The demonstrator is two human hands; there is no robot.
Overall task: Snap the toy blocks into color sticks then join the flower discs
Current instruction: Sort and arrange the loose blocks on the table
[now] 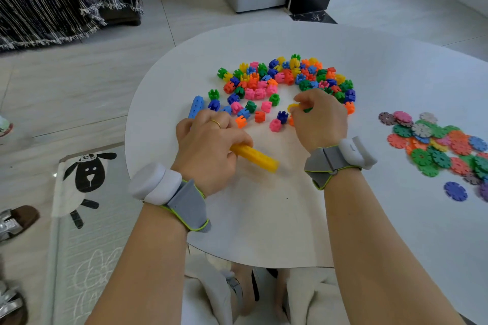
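On the tabletop point(264, 219), early stage, I'd say; blue stick point(196, 107) built, lying near the left edge; yellow stick point(257, 157) in progress, left hand point(208, 145) fingers clenched round one end; right hand point(319, 119) fingers pinching a yellow block point(293, 107) beside the pile point(285, 79); most blocks loose, other colours not started; discs point(438, 145) unjoined, heaped far right, well apart; bare room between hands and near edge; blue stick looks likeliest to get knocked off.
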